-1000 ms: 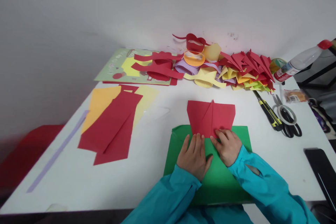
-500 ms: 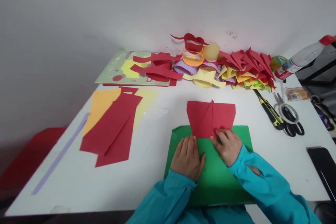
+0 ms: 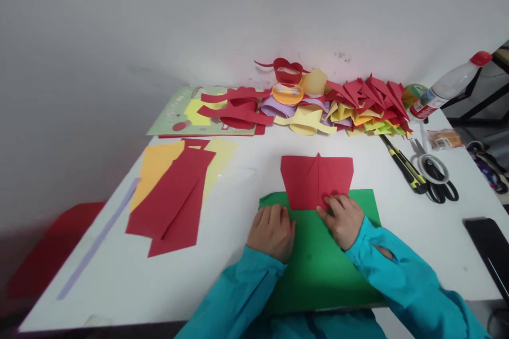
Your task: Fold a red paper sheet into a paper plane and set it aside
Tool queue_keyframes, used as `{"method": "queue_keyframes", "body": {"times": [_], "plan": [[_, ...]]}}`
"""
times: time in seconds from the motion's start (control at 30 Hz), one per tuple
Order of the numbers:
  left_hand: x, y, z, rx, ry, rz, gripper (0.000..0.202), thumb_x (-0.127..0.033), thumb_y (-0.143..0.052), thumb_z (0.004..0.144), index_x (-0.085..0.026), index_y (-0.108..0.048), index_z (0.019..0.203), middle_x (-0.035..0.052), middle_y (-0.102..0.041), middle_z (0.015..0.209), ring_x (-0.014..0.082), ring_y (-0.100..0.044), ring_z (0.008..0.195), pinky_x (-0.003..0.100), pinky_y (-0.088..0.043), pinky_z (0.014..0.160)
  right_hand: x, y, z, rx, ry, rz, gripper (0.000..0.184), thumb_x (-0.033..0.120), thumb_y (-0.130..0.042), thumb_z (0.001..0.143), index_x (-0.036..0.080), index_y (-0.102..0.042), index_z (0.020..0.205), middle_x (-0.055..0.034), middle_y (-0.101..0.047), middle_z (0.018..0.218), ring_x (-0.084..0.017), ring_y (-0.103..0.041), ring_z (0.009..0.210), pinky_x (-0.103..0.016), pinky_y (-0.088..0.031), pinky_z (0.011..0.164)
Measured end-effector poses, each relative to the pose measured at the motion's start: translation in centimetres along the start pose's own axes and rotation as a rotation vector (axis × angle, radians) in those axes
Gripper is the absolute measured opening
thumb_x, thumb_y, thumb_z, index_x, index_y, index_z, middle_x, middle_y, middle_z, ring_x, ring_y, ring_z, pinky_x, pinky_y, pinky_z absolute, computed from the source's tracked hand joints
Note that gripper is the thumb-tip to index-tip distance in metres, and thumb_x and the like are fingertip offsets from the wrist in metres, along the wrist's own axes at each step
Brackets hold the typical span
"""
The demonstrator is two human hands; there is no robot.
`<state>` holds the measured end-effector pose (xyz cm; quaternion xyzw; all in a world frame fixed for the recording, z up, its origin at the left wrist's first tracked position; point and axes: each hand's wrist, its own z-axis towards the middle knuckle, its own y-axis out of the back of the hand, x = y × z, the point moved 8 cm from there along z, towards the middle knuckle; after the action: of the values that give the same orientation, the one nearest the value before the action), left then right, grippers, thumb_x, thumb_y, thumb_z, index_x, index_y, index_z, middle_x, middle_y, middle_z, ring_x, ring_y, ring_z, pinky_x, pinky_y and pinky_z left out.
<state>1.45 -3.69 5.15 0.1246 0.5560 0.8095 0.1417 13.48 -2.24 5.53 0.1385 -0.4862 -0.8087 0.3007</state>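
Observation:
A folded red paper (image 3: 302,183) with a centre seam and a small peak at its top lies partly over a green sheet (image 3: 318,275). At its lower right edge my right hand (image 3: 342,221) grips it, thumb near the bottom of the seam and bent fingers on the right half. My left hand (image 3: 271,232) is apart from the red paper, its fingers curled in, at the left edge of the green sheet. What lies under the left fingers is hidden, but nothing shows in them.
Cut red pieces (image 3: 175,196) and a purple strip (image 3: 99,238) lie left. Paper shapes (image 3: 306,116) and folded red pieces (image 3: 369,92) are piled behind. To the right are a utility knife (image 3: 405,167), scissors (image 3: 439,190), tape roll (image 3: 446,172), bottle (image 3: 449,87) and phone (image 3: 489,249).
My left hand has moved left, off the red paper's lower edge, and its fingers have curled in. My right hand stays at the paper. The whole view has shifted slightly.

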Motion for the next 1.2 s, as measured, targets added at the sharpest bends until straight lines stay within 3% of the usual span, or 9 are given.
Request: {"method": "queue_keyframes", "body": {"times": [0.1, 0.23, 0.43, 0.63, 0.93, 1.2], "plan": [[-0.4, 0.5, 1.1, -0.07, -0.14, -0.031, 0.02, -0.018, -0.045, 0.083, -0.009, -0.063, 0.08, 0.0112, -0.057, 0.077, 0.0216, -0.052, 0.074, 0.035, -0.046, 0.065, 0.1, 0.2, 0.0, 0.048, 0.081, 0.031, 0.022, 0.017, -0.052, 0.078, 0.021, -0.066, 0.094, -0.0106, -0.06, 0.09, -0.023, -0.048, 0.083, -0.036, -0.042, 0.066], [-1.8, 0.7, 2.6, -0.216, -0.33, -0.072, 0.023, -0.009, -0.041, 0.084, -0.009, -0.063, 0.08, 0.0095, -0.06, 0.073, 0.0192, -0.055, 0.074, 0.031, -0.046, 0.064, -0.2, 0.3, 0.3, 0.086, 0.075, 0.037, 0.026, 0.022, -0.054, 0.078, 0.017, -0.064, 0.101, -0.0095, -0.059, 0.083, -0.021, -0.048, 0.08, -0.034, -0.04, 0.066], [-2.3, 0.0, 3.3, -0.227, -0.451, -0.108, 0.026, -0.01, -0.041, 0.084, -0.011, -0.061, 0.068, 0.0064, -0.058, 0.061, 0.0168, -0.053, 0.062, 0.029, -0.041, 0.053, 0.7, 0.0, 1.6, 0.018, 0.143, -0.13, 0.022, 0.03, -0.054, 0.083, 0.016, -0.065, 0.095, -0.0049, -0.058, 0.067, -0.018, -0.047, 0.068, -0.032, -0.033, 0.06], [-2.1, 0.9, 3.9, -0.245, -0.537, -0.125, 0.025, -0.011, -0.043, 0.082, -0.013, -0.058, 0.062, 0.0055, -0.057, 0.06, 0.0161, -0.048, 0.059, 0.031, -0.032, 0.052, 2.0, -0.2, 2.6, -0.019, 0.293, -0.174, 0.017, 0.013, -0.05, 0.084, 0.014, -0.065, 0.074, -0.0034, -0.059, 0.062, -0.015, -0.047, 0.061, -0.032, -0.031, 0.06], [-2.2, 3.1, 5.2, -0.298, -0.525, -0.19, 0.029, -0.01, -0.043, 0.081, -0.014, -0.055, 0.056, 0.0042, -0.051, 0.056, 0.0161, -0.043, 0.06, 0.034, -0.025, 0.054, 2.7, 1.6, 3.1, -0.134, 0.422, -0.143, 0.009, 0.01, -0.054, 0.078, 0.01, -0.062, 0.081, -0.0078, -0.067, 0.076, -0.018, -0.054, 0.075, -0.031, -0.037, 0.066], [-0.8, 4.6, 4.5, -0.339, -0.627, -0.175, 0.031, -0.013, -0.04, 0.085, -0.016, -0.053, 0.057, 0.0025, -0.05, 0.057, 0.0151, -0.042, 0.061, 0.034, -0.025, 0.056, 1.9, 2.4, 2.5, -0.124, 0.433, -0.153, 0.011, 0.015, -0.054, 0.077, 0.013, -0.062, 0.085, -0.0066, -0.067, 0.077, -0.019, -0.054, 0.076, -0.032, -0.035, 0.062]]}}
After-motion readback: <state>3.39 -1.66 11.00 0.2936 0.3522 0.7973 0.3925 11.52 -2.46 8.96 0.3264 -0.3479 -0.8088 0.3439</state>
